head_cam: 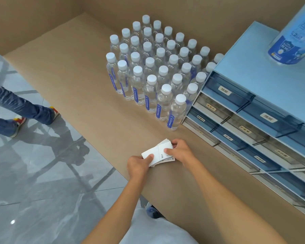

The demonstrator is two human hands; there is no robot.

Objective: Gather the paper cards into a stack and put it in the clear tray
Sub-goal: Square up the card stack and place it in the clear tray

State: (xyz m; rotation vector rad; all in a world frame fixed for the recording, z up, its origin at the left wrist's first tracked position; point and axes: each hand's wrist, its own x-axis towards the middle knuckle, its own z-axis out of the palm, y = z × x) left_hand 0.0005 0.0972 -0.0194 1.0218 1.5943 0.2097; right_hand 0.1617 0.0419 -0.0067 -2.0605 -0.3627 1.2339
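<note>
A loose stack of white paper cards [158, 152] rests on the brown table near its front edge, its edges fanned and uneven. My left hand [138, 165] grips the stack's lower left corner with the thumb on top. My right hand [180, 151] pinches the stack's right side, fingers over the top card. To the right stands a blue drawer cabinet [257, 81] with several clear, labelled drawer trays [227, 92].
Several water bottles with white caps [157, 71] stand in rows behind the cards. A blue and white roll pack [292, 43] sits on the cabinet top. The brown table [77, 85] ends at left over grey floor, where a person's legs [16, 111] are.
</note>
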